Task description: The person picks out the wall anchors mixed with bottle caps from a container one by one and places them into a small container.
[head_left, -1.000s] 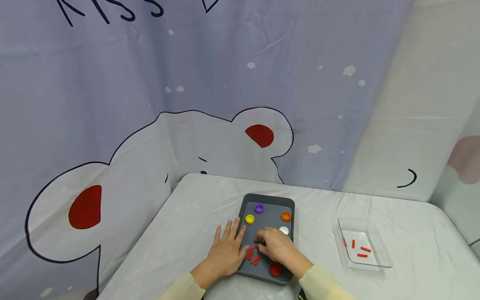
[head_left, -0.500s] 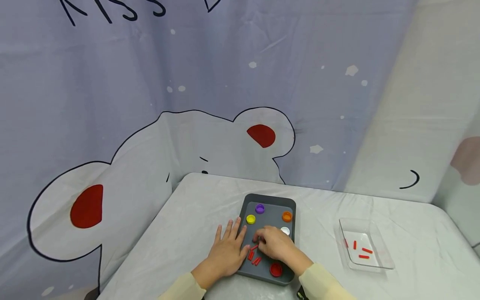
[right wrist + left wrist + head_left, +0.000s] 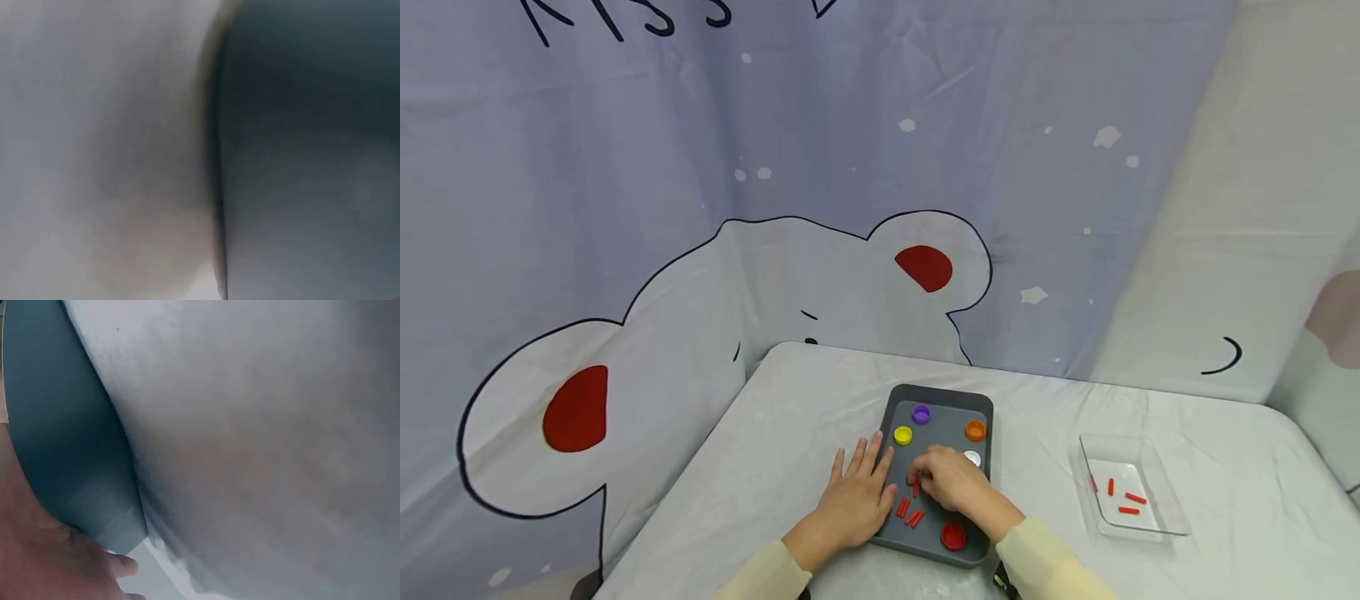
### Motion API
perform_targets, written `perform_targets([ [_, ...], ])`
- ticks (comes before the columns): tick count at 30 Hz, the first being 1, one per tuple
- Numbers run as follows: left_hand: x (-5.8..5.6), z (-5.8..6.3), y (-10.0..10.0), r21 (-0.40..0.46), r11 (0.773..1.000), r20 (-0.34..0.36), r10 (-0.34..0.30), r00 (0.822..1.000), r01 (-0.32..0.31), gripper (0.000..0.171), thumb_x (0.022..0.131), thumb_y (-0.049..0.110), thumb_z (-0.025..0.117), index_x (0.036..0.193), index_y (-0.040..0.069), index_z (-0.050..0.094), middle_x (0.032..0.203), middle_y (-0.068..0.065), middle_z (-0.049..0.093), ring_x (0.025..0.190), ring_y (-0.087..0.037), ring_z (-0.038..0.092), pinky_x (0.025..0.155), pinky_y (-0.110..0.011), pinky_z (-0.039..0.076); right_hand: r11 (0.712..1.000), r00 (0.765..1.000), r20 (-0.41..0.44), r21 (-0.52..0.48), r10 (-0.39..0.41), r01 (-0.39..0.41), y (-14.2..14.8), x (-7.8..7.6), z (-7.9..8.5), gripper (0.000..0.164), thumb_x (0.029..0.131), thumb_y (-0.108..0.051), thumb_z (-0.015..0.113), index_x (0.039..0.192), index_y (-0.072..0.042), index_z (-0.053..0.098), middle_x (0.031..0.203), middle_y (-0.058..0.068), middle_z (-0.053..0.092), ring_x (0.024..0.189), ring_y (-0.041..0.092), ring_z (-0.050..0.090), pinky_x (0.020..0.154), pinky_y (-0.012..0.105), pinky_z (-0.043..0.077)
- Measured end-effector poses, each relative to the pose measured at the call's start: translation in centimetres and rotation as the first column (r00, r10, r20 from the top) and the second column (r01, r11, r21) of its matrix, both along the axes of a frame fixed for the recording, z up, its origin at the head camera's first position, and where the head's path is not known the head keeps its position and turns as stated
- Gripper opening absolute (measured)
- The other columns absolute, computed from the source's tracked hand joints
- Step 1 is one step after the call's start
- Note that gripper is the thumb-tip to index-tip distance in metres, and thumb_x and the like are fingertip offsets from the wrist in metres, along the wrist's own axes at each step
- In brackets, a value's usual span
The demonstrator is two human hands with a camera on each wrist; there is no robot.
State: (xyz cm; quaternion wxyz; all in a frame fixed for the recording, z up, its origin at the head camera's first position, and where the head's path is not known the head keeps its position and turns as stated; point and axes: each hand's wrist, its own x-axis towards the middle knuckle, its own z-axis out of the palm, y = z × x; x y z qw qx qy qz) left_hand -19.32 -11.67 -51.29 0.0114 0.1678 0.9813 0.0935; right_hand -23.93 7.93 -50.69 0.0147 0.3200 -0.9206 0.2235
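A grey tray [image 3: 951, 400] lies on the table in the head view. My left hand [image 3: 848, 503] rests with spread fingers across its left rim. Over the middle of the tray, my right hand [image 3: 957, 483] pinches a short red stick [image 3: 915, 490], which points toward the tray's near side; the fingertips are partly hidden. Just nearer lie more red sticks [image 3: 903, 507], several in all. A red round cup [image 3: 953, 536] stands at the tray's near right. The left wrist view catches part of the left hand [image 3: 50, 565] against the tray's side [image 3: 75, 444].
Farther up the tray stand small round cups: purple [image 3: 921, 414], yellow [image 3: 902, 435], orange [image 3: 975, 430] and a white cup [image 3: 973, 457] partly behind the right hand. A clear box [image 3: 1157, 467] with several red sticks sits to the right on the white tablecloth [image 3: 820, 400].
The red stick at my right fingertips has turned from lying slanted to pointing nearly straight toward the near side, away from the other sticks. My left hand has stayed on the rim.
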Motion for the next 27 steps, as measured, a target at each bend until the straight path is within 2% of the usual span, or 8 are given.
perform_targets([
  [5, -0.1, 0.2, 0.0, 0.026, 1.000, 0.026, -0.007, 1.000, 0.007, 0.059, 0.107, 0.036, 0.042, 0.158, 0.006, 0.035, 0.169, -0.014, 0.016, 0.154, -0.040, 0.018, 0.119, -0.066, 0.012, 0.999, 0.999, -0.009, -0.022, -0.041, 0.041, 0.2, -0.1, 0.2, 0.018, 0.086, -0.001, 0.074, 0.090, -0.017, 0.078, 0.081, -0.004, 0.062, 0.070, 0.012, 0.055, 0.061, 0.029, 0.048],
  [10, -0.4, 0.0, -0.1, 0.044, 0.999, 0.044, -0.006, 0.999, 0.004, 0.060, 0.108, 0.038, 0.041, 0.159, 0.006, 0.033, 0.169, -0.014, 0.015, 0.154, -0.040, 0.017, 0.118, -0.067, 0.012, 0.997, 0.997, 0.033, -0.030, -0.077, 0.078, 0.6, 0.1, 0.3, 0.013, 0.087, -0.011, 0.075, 0.100, -0.015, 0.076, 0.079, -0.007, 0.055, 0.067, 0.009, 0.049, 0.059, 0.027, 0.043],
  [14, -0.6, 0.0, -0.2, 0.051, 0.999, 0.053, -0.014, 0.998, 0.011, 0.062, 0.108, 0.039, 0.041, 0.159, 0.006, 0.030, 0.169, -0.014, 0.014, 0.154, -0.040, 0.016, 0.118, -0.067, 0.012, 0.997, 0.994, 0.080, -0.003, -0.073, 0.073, 0.7, 0.4, 0.3, 0.026, 0.084, -0.025, 0.082, 0.105, -0.012, 0.073, 0.082, -0.006, 0.055, 0.070, 0.010, 0.049, 0.061, 0.029, 0.044],
  [19, -0.7, 0.1, -0.5, 0.064, 0.998, 0.068, -0.026, 0.997, 0.022, 0.064, 0.107, 0.040, 0.044, 0.160, 0.006, 0.029, 0.170, -0.013, 0.013, 0.154, -0.039, 0.015, 0.119, -0.067, 0.011, 0.996, 0.992, 0.091, -0.006, -0.087, 0.088, 0.7, 0.8, 0.0, 0.037, 0.078, -0.035, 0.088, 0.103, -0.011, 0.073, 0.084, -0.004, 0.057, 0.072, 0.011, 0.052, 0.064, 0.033, 0.047],
  [22, -0.8, -0.3, -0.7, 0.048, 0.999, 0.059, -0.026, 0.998, 0.023, 0.066, 0.106, 0.042, 0.044, 0.160, 0.008, 0.029, 0.170, -0.012, 0.012, 0.155, -0.038, 0.014, 0.119, -0.066, 0.011, 0.993, 0.990, 0.083, -0.006, -0.113, 0.114, 0.6, 0.9, -0.3, 0.039, 0.076, -0.038, 0.089, 0.101, -0.013, 0.073, 0.085, -0.005, 0.057, 0.071, 0.011, 0.052, 0.064, 0.032, 0.047],
  [27, -0.9, -1.2, -0.7, -0.012, 1.000, 0.003, -0.022, 1.000, 0.022, 0.067, 0.106, 0.046, 0.042, 0.161, 0.010, 0.029, 0.170, -0.011, 0.012, 0.155, -0.037, 0.015, 0.119, -0.065, 0.012, 0.992, 0.990, 0.060, -0.004, -0.125, 0.126, 0.5, 0.9, -0.6, 0.039, 0.074, -0.038, 0.090, 0.100, -0.016, 0.074, 0.082, -0.005, 0.055, 0.069, 0.010, 0.051, 0.062, 0.031, 0.046],
])
